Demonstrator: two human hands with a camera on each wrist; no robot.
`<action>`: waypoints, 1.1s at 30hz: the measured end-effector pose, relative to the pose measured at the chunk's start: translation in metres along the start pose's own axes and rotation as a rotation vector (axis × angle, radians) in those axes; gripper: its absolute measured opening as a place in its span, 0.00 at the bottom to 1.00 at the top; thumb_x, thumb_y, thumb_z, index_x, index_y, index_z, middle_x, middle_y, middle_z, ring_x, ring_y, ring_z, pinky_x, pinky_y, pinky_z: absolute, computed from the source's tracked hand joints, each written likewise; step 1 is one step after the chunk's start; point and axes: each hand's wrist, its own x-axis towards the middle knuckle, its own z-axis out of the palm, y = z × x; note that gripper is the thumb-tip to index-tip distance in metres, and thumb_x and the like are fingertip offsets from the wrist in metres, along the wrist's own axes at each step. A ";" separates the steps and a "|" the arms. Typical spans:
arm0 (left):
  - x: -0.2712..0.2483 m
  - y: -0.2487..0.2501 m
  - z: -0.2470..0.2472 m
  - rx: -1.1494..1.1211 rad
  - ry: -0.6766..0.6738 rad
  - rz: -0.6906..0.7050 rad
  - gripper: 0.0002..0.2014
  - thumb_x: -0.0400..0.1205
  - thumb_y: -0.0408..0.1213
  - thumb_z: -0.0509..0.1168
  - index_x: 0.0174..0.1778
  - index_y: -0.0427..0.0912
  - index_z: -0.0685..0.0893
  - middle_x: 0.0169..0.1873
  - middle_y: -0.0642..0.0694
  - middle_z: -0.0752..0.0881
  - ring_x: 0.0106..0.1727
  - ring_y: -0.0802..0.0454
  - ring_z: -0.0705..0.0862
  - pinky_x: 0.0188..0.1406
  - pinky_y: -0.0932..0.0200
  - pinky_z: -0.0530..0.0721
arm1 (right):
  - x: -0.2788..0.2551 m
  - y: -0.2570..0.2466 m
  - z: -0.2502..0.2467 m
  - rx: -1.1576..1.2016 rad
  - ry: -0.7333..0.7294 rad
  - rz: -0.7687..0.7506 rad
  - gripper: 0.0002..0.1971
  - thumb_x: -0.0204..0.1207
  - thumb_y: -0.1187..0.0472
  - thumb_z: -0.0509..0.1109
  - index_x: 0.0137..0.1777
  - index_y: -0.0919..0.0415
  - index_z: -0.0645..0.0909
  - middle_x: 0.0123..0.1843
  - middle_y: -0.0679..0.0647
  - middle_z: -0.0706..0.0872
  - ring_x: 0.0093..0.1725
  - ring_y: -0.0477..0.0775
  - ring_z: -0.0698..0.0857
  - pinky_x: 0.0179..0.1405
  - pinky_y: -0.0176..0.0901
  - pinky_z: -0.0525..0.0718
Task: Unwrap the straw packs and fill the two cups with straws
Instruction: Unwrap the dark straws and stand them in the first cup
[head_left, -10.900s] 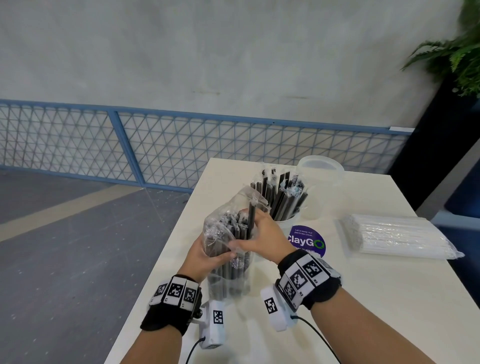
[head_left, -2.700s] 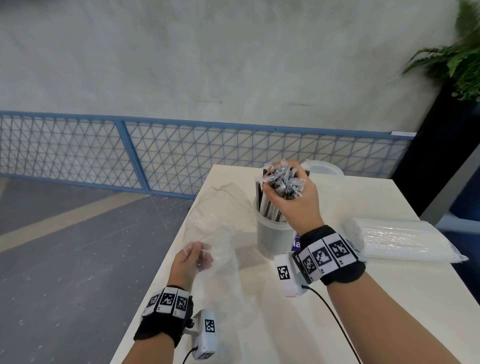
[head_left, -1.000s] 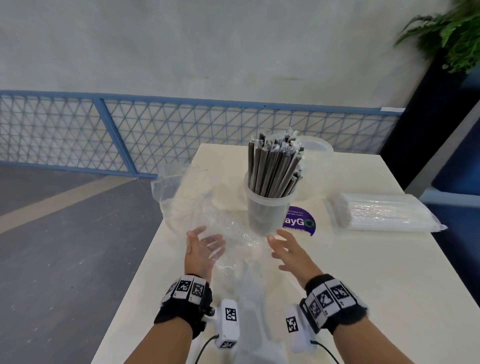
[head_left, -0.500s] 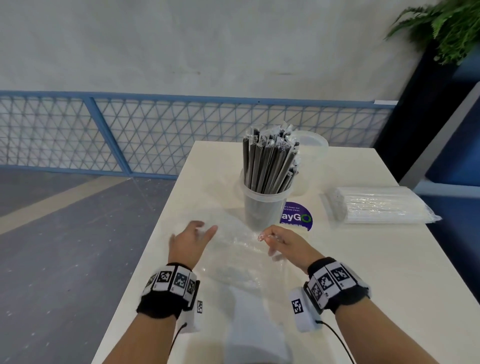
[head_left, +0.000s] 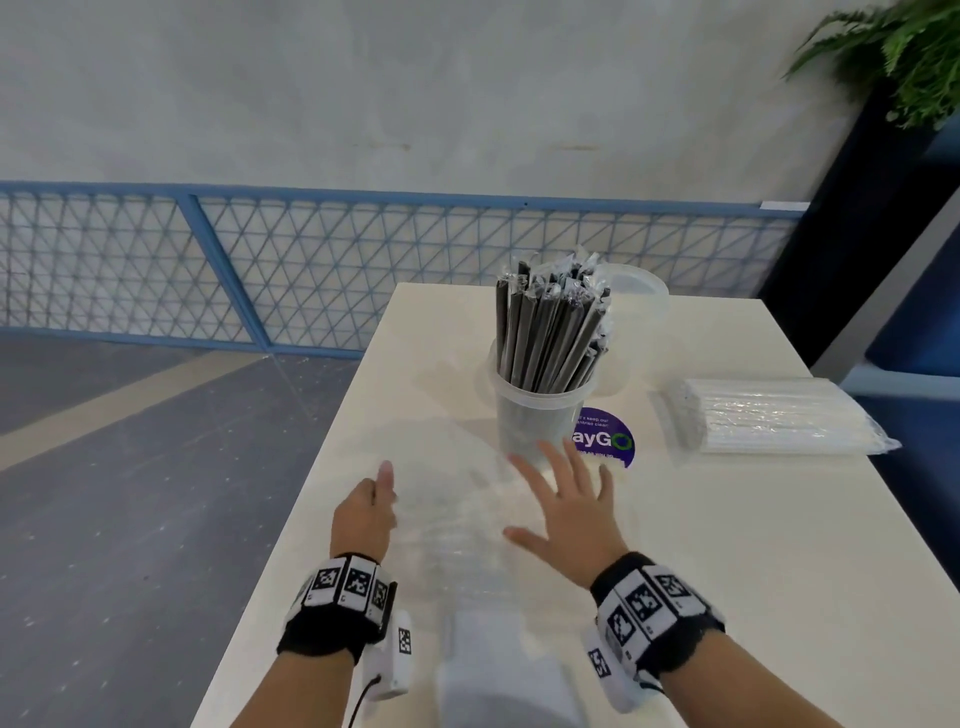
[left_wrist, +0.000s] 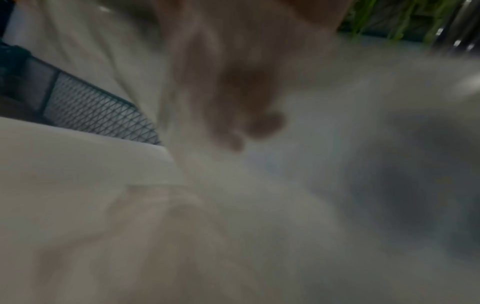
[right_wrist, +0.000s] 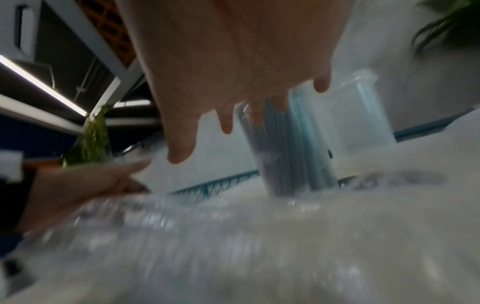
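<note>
A clear cup (head_left: 537, 415) packed with black wrapped straws (head_left: 550, 322) stands mid-table, also seen in the right wrist view as cup (right_wrist: 293, 156). Behind it is a second clear cup (head_left: 641, 299), which looks empty. An unopened pack of white straws (head_left: 769, 421) lies to the right. The empty clear wrapper (head_left: 457, 504) lies flat before the full cup. My right hand (head_left: 563, 493) hovers palm down over it, fingers spread, holding nothing. My left hand (head_left: 371, 499) rests at the wrapper's left edge with a finger stretched forward. The left wrist view is blurred.
A purple round sticker (head_left: 605, 441) is on the table (head_left: 753, 545) beside the full cup. The table's left edge runs close to my left hand, with floor below. A blue mesh railing (head_left: 311, 270) and a potted plant (head_left: 904, 57) stand beyond.
My right hand let go of its pinch on the wrapper and spread its fingers, moving slightly forward. The wrapper, held up a second ago, now lies flat on the table.
</note>
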 end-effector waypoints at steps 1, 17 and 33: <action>-0.001 0.003 0.002 0.071 -0.054 0.011 0.27 0.83 0.58 0.51 0.39 0.36 0.81 0.30 0.43 0.84 0.36 0.44 0.80 0.40 0.55 0.72 | -0.001 -0.004 0.006 -0.051 -0.121 -0.011 0.46 0.67 0.23 0.31 0.80 0.48 0.56 0.82 0.58 0.62 0.79 0.67 0.61 0.64 0.78 0.70; 0.000 0.000 0.010 0.481 0.173 0.252 0.06 0.76 0.32 0.67 0.45 0.39 0.75 0.41 0.39 0.82 0.46 0.36 0.83 0.45 0.49 0.75 | -0.020 0.001 0.063 -0.066 -0.653 -0.135 0.55 0.42 0.21 0.25 0.76 0.37 0.24 0.71 0.45 0.14 0.79 0.62 0.24 0.73 0.78 0.40; -0.022 -0.013 0.043 0.982 -0.805 0.339 0.51 0.70 0.67 0.64 0.80 0.59 0.38 0.77 0.47 0.23 0.79 0.43 0.26 0.78 0.34 0.42 | -0.007 0.004 0.053 -0.131 -0.676 -0.085 0.62 0.60 0.25 0.66 0.77 0.44 0.22 0.71 0.50 0.13 0.76 0.63 0.20 0.71 0.80 0.34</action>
